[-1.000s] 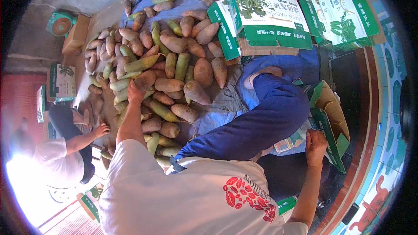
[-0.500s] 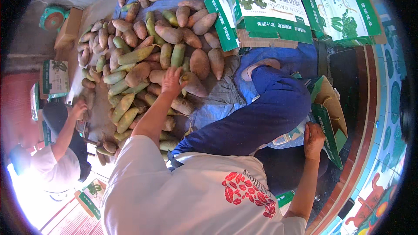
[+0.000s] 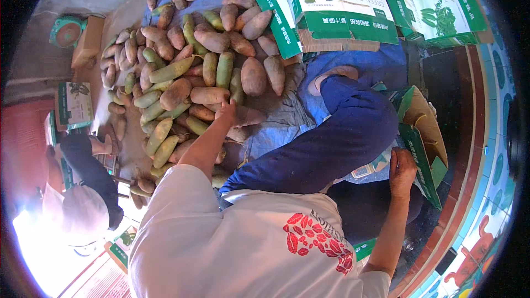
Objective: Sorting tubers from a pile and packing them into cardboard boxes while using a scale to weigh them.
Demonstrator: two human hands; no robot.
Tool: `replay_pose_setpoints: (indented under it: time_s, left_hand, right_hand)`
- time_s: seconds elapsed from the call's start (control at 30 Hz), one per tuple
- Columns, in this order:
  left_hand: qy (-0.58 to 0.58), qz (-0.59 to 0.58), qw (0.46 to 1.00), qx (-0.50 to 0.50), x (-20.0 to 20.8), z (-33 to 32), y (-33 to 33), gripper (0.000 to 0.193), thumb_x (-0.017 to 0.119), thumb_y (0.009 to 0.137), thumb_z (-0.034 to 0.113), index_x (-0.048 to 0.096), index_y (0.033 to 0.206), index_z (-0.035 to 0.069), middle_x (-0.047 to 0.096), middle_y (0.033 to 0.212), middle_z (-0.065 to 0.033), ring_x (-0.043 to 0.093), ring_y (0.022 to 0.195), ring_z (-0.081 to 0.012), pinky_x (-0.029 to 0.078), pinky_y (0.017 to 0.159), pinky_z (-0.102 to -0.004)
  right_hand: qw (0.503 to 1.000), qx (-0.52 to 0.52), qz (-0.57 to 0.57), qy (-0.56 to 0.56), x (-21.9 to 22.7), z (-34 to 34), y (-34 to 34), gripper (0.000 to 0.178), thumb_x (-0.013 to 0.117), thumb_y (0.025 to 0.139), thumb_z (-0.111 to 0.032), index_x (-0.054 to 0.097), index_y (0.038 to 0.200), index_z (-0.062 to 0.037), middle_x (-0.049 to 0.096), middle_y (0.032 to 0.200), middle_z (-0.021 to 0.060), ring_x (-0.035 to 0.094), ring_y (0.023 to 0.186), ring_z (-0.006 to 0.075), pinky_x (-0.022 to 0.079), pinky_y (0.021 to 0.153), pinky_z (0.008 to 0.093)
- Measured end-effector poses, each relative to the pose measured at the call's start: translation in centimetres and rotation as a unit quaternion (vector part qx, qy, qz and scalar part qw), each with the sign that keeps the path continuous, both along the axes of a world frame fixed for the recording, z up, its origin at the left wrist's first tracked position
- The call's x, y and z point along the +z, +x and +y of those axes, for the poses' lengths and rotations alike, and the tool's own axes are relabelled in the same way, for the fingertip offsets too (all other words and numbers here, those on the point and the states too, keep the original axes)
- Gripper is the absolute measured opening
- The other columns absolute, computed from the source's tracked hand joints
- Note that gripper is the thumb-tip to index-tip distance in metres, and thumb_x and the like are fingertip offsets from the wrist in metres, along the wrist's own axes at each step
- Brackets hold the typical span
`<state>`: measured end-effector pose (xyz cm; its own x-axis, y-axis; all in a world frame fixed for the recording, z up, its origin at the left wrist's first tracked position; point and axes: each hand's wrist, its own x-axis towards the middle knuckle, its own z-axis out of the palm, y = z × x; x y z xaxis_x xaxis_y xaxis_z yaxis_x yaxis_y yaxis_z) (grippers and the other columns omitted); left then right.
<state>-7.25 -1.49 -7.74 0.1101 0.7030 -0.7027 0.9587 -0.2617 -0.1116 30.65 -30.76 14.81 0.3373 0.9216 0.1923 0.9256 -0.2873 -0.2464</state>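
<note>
A wide heap of radishes (image 3: 175,94), green and brown with soil on many, lies in front of me. My left hand (image 3: 225,112) reaches into its near right part, fingers closed on the end of a radish (image 3: 249,116) that looks smeared by motion. Just beyond the hand lie a reddish-brown radish (image 3: 210,95) and a rounder brown one (image 3: 253,77). My right hand (image 3: 403,166) is a loose fist beside an open green carton (image 3: 422,152); its palm side is hidden, and I cannot see anything in it.
My bent leg in blue trousers (image 3: 314,146) lies between the heap and the carton. Printed cartons (image 3: 342,16) stand at the far right on a blue sheet (image 3: 361,66). At the left, another person (image 3: 85,198) bends near the heap. A green round-faced device (image 3: 67,32) stands behind.
My left hand has moved slightly nearer and closed on a radish, whose near end has shifted. My right hand has stayed nearly in place. The other person at the left has bent lower.
</note>
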Motion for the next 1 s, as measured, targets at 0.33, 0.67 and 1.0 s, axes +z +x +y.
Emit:
replay_pose_setpoints:
  time_s: [0.33,0.67,1.0]
  left_hand:
    - [-0.040,-0.030,0.999,0.003,1.2,-1.6,-1.9,0.076,0.067,0.066,0.054,0.039,0.122,0.010,0.046,0.121,-0.0143,0.053,0.107,-0.0302,0.045,0.088,-0.0380]
    - [0.148,0.016,0.989,-0.024,3.3,4.6,-5.2,0.069,0.068,0.071,0.039,0.039,0.128,0.015,0.029,0.139,-0.0091,0.027,0.129,-0.0266,0.032,0.100,-0.0387]
    - [0.122,0.070,0.990,-0.014,1.7,7.0,-6.8,0.074,0.073,0.068,0.023,0.033,0.131,0.018,0.034,0.128,-0.0105,0.036,0.120,-0.0281,0.042,0.092,-0.0384]
  right_hand:
    - [1.000,-0.004,0.012,0.004,-0.3,-0.3,0.1,0.004,0.058,0.079,-0.003,0.059,0.082,-0.0003,0.060,0.079,0.0152,0.058,0.070,0.0320,0.047,0.063,0.0384]
    - [1.000,-0.018,0.001,-0.006,-0.4,-0.4,0.2,0.002,0.057,0.079,-0.003,0.058,0.080,-0.0011,0.057,0.073,0.0146,0.056,0.066,0.0319,0.045,0.060,0.0394]
    - [0.999,-0.015,-0.005,-0.029,-1.4,-0.3,0.3,0.003,0.057,0.080,-0.005,0.058,0.080,-0.0021,0.057,0.073,0.0145,0.057,0.066,0.0319,0.045,0.060,0.0390]
